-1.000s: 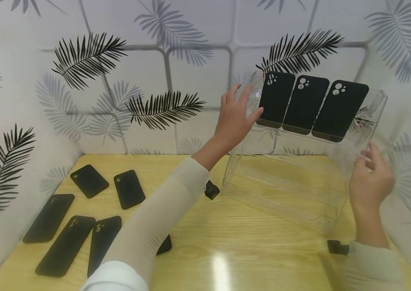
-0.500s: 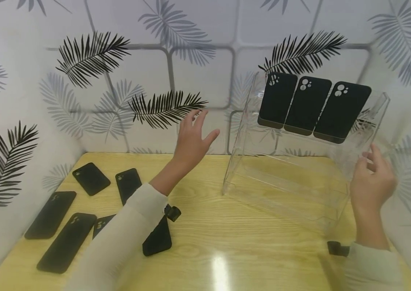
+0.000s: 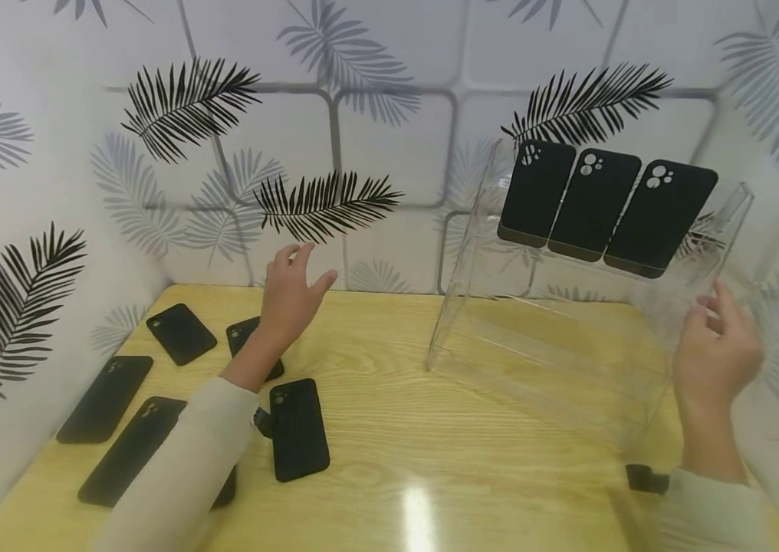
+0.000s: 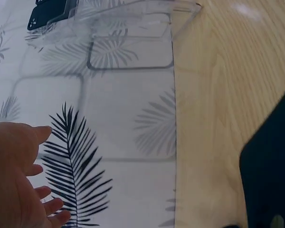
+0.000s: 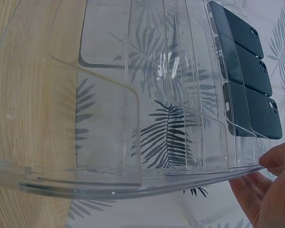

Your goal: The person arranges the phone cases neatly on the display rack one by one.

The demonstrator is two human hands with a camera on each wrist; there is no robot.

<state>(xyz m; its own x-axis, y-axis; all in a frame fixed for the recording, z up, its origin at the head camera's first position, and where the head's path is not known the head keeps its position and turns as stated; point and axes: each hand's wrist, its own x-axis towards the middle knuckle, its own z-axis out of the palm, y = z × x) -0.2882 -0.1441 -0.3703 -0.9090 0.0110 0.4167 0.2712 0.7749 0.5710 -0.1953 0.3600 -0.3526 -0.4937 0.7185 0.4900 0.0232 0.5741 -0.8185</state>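
The rack [image 3: 555, 349] is clear and tiered, standing upright; along its top three black cases [image 3: 593, 205] lean back side by side, camera holes [image 3: 590, 159] uppermost. Six more cases [image 3: 300, 431], also black, lie flat well left of the rack, at varied angles, three of them partly hidden

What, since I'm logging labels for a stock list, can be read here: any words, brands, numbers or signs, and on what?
No text can be read in any view.
Cases: no lettering shows, on rack or table.
Rack: pale streaks, too blurred to tell print from glare.
Wall: leaf patterns and lines, no writing.
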